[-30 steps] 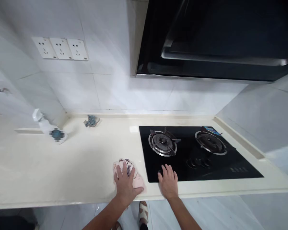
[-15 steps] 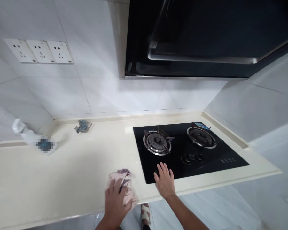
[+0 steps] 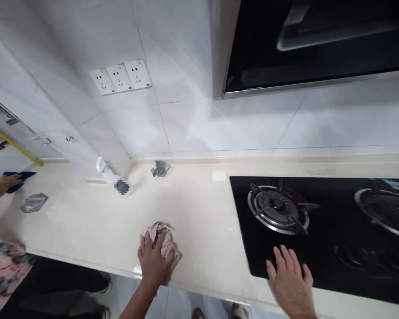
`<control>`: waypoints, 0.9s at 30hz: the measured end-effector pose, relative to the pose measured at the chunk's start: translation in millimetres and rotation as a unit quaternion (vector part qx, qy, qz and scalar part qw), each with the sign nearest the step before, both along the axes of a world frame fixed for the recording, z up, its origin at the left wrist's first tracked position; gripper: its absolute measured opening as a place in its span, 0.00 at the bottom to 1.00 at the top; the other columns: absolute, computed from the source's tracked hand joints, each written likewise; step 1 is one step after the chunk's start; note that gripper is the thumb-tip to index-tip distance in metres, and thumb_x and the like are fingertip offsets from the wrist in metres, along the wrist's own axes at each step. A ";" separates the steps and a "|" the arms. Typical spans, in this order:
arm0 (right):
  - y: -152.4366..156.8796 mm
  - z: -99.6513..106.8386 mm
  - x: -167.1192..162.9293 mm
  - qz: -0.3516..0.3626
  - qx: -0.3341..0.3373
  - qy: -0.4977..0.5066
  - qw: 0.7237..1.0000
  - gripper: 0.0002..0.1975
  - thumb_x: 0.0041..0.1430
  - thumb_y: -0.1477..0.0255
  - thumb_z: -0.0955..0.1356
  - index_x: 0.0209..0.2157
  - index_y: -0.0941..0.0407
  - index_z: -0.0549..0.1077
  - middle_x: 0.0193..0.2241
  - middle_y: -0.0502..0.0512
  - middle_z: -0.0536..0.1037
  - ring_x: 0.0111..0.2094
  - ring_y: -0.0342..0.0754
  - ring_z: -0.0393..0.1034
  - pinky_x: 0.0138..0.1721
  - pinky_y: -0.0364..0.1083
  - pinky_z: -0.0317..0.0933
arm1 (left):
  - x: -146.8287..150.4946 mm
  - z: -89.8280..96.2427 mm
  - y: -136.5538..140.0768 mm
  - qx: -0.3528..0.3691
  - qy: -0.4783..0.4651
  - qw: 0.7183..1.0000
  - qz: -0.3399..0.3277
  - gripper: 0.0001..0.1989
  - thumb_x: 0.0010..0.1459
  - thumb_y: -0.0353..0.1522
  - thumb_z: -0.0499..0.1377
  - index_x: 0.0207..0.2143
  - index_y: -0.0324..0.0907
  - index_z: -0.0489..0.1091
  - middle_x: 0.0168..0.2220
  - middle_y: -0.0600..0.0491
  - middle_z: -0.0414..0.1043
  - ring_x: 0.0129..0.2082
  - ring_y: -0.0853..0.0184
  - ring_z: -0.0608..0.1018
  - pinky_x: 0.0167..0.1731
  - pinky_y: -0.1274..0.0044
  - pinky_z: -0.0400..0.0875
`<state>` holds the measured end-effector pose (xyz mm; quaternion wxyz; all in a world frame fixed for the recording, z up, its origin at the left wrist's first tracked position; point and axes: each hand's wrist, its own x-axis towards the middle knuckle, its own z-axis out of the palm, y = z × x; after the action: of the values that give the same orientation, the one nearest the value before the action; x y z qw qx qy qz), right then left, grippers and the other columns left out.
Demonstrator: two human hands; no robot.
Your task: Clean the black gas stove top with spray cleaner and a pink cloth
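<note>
My left hand (image 3: 154, 262) presses down on a crumpled pale pink cloth (image 3: 169, 248) with dark marks, on the cream countertop (image 3: 206, 230) near its front edge. Its fingers curl over the cloth and cover part of it. Flat on the front left corner of the black glass gas stove (image 3: 322, 261) rests my right hand (image 3: 290, 280), fingers stretched out, holding nothing. The nearer burner (image 3: 277, 208) lies just behind that hand.
A white spray bottle (image 3: 108, 173) lies by the wall corner, and a grey-blue scrubber (image 3: 160, 168) sits farther back. At far left, a co-worker's hand (image 3: 11, 180) is on a blue cloth (image 3: 26, 174), near a grey packet (image 3: 35, 203). Above the stove hangs a black range hood (image 3: 262, 66).
The view has swung left, bringing the co-worker into sight. My left hand and the pink cloth have slid left, away from the stove. My right hand stays on the stove's front corner.
</note>
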<state>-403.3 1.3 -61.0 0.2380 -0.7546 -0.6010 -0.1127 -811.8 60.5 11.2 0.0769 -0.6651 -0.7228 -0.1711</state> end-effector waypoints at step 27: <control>-0.4 -24.8 18.3 0.010 -0.026 -0.007 1.000 0.31 0.66 0.59 0.53 0.66 0.56 0.58 0.65 0.66 0.63 0.68 0.62 0.52 0.60 0.68 0.50 | 143.2 -11.6 68.1 -0.126 -0.020 0.938 -0.323 0.32 0.53 0.55 0.59 0.60 0.61 0.66 0.71 0.56 0.51 0.69 0.46 0.53 0.63 0.53 0.48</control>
<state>-385.0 0.9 -85.8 0.2148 -0.7539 -0.6127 -0.1003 -668.6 128.6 -0.4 -0.0816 -0.8635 -0.4860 -0.1071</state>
